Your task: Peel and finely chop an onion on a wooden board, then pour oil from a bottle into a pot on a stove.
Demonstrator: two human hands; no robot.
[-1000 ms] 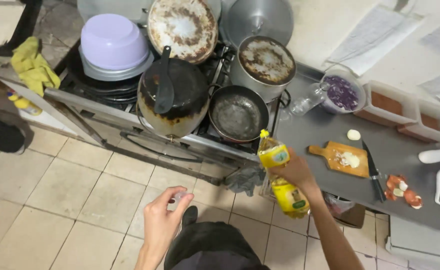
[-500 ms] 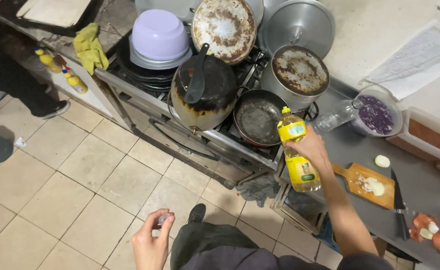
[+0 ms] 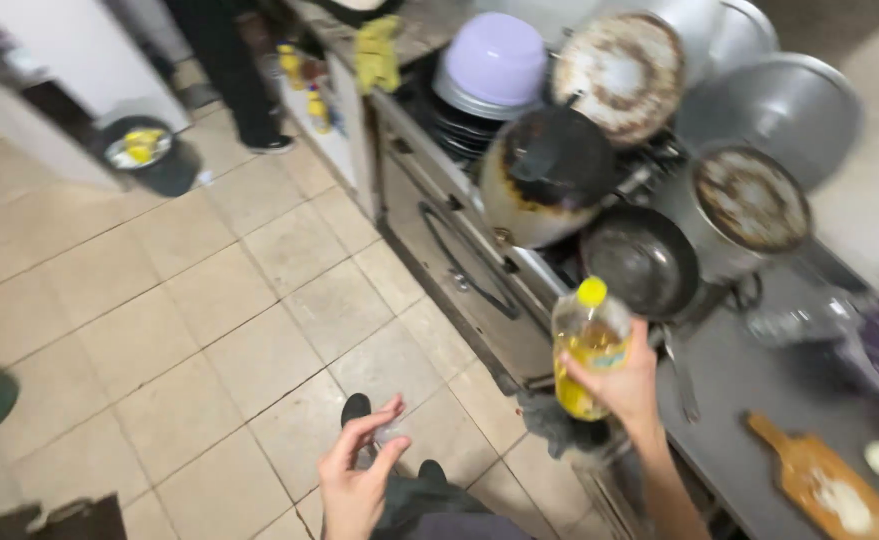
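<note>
My right hand grips a clear bottle of yellow oil with a yellow cap, held upright in front of the stove. Just beyond it sits a small dark frying pan on a burner. My left hand hovers low over the tiled floor, fingers pinched around something small and pale that I cannot make out. My dark shoes show below it.
The stove holds a blackened pot with lid, a crusted pot, a lilac bowl and large metal lids. A wooden cutting board lies on the grey counter. Another person's legs stand far left by a dark bucket.
The view has swung left toward the floor. My right hand has kept the oil bottle by the stove front; my left hand stays low, pinching something small.
</note>
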